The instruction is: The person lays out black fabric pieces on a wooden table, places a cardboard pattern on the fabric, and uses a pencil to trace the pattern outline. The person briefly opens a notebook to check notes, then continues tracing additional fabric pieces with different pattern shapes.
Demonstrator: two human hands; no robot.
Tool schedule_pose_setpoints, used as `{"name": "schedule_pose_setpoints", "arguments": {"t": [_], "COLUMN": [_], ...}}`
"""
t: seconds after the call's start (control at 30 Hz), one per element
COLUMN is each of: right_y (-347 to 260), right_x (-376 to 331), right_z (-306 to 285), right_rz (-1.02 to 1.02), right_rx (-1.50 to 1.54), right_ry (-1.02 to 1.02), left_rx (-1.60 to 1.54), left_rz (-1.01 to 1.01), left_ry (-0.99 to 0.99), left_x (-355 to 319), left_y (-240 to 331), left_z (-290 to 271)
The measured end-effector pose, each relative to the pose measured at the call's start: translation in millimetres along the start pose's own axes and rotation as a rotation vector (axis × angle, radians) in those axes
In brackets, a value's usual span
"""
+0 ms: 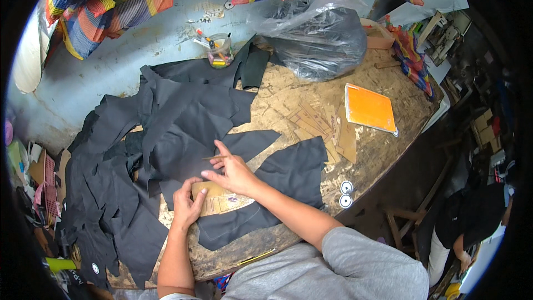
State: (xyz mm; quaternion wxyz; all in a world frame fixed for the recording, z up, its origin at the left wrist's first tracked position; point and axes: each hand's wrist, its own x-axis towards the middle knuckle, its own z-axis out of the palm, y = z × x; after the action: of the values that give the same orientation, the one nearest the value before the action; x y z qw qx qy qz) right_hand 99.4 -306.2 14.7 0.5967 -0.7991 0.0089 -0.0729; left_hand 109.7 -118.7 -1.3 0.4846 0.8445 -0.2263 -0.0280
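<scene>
My left hand (187, 203) is closed on the left end of a tan cardboard template (225, 201), thumb on top, with pen marks on its face. The template lies over black leather (239, 225) near the table's front edge. Just above it is my right hand (237, 176), its index finger pointing up and away. A thin brownish stick-like tool (214, 158) sits between its fingers; its exact kind is too small to tell. Around both hands lie more black leather pieces (183, 105), heaped to the left and beyond. Another leather piece (297, 169) lies flat under my right forearm.
More cardboard templates (316, 125) lie scattered beside an orange notebook (369, 108). Behind them stand a cup of pens (220, 53) and a clear plastic bag (316, 39) with dark contents. Small round discs (345, 201) rest near the right edge. Another person (469, 216) is at far right.
</scene>
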Motion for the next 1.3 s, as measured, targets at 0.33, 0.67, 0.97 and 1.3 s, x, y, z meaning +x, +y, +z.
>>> {"name": "schedule_pose_setpoints", "arguments": {"t": [0.33, 0.67, 0.97, 1.3], "right_y": [33.2, 135.6, 143.3, 214.6], "right_x": [7.1, 81.0, 177.3, 229.0], "right_z": [-287.5, -478.4, -578.6, -637.5], "right_rz": [-0.106, 0.134, 0.213, 0.428], "right_rx": [-0.193, -0.690, -0.902, -0.680], "right_ry": [0.930, 0.949, 0.776, 0.708], "left_rx": [-0.181, 0.333, 0.595, 0.567], "left_rz": [-0.116, 0.203, 0.524, 0.467], "left_ry": [0.161, -0.063, -0.816, -0.888], "left_x": [-2.6, 85.7, 105.2, 108.2], "left_y": [-4.6, 130.9, 181.2, 175.9], "left_z": [1.6, 91.6, 289.5, 290.8]}}
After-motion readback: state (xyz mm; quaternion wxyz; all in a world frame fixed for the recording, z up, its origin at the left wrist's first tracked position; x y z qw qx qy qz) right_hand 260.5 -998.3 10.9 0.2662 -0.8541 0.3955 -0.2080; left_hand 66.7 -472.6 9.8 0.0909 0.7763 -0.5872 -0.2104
